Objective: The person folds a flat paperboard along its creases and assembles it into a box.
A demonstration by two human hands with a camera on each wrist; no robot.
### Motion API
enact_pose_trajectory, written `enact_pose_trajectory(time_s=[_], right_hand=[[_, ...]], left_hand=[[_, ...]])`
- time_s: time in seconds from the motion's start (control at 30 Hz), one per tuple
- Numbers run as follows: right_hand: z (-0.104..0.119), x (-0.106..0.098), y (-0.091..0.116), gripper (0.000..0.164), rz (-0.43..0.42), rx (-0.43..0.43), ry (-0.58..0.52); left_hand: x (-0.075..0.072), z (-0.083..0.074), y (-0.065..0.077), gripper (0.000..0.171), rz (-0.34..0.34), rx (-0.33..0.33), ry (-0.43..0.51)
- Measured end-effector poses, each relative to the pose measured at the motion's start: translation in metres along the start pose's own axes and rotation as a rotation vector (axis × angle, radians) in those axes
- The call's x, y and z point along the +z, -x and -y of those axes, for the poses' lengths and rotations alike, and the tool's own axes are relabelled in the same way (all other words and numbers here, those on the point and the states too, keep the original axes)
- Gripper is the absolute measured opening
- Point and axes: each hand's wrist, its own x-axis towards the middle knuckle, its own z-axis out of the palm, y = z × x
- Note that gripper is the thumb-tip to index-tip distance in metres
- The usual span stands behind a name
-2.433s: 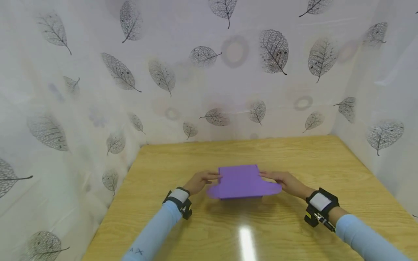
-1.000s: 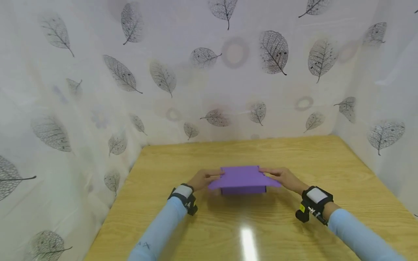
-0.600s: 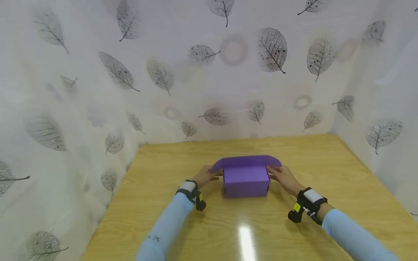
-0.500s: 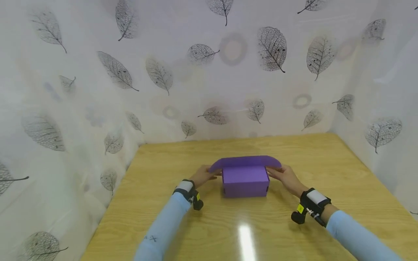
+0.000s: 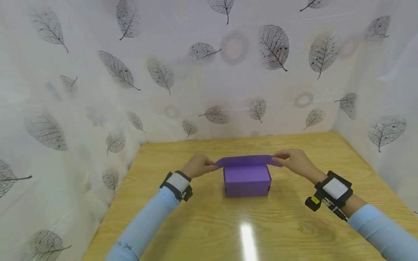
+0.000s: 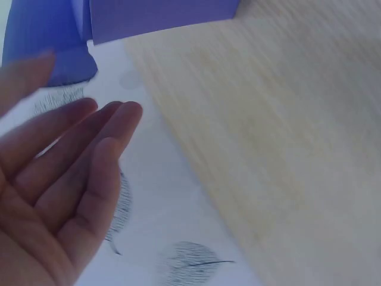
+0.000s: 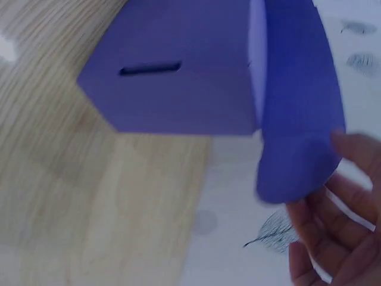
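Note:
A purple cardboard box (image 5: 247, 186) sits on the wooden table, its top covered. A long flap (image 5: 245, 161) with rounded ends stands along its back edge. My right hand (image 5: 295, 161) pinches the flap's right end; in the right wrist view the thumb (image 7: 351, 149) lies at the flap's edge with fingers behind it. At the flap's left end is my left hand (image 5: 197, 166). Its thumb (image 6: 27, 80) overlaps the flap in the left wrist view, the other fingers loosely bent, with a gap between them and the flap. A dark slot (image 7: 150, 68) shows in the box's side.
The wooden table (image 5: 202, 232) carries a bright light reflection near its front. White curtain (image 5: 209, 83) with grey leaf prints hangs behind it and on both sides. Each wrist wears a black strap with a small camera, such as the right wrist camera (image 5: 312, 203).
The flap first spread across the box's front and now stands at the back. In the last half second both hands rose from the box's sides to the flap's ends.

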Motion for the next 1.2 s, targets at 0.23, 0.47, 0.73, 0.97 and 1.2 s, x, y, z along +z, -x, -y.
enact_pose_trajectory(time_s=[0.23, 0.47, 0.73, 0.97, 1.2], right_hand=[[0.032, 0.003, -0.009, 0.022, -0.05, 0.02, 0.11], [0.051, 0.012, -0.012, 0.03, -0.039, 0.053, 0.085], [0.055, 0.013, -0.008, 0.025, -0.051, 0.069, 0.083], [0.056, 0.018, -0.005, 0.022, -0.066, 0.073, 0.068], [0.04, 0.034, 0.01, 0.021, -0.182, -0.076, 0.058]], left_hand=[[0.006, -0.035, -0.01, 0.019, -0.155, -0.067, -0.197], [0.013, -0.056, -0.014, 0.013, -0.153, -0.091, -0.24], [0.01, -0.061, -0.014, 0.031, -0.088, -0.163, -0.004], [0.01, -0.06, -0.012, 0.03, -0.041, -0.199, 0.052], [0.021, -0.052, -0.004, 0.029, -0.118, -0.102, -0.031]])
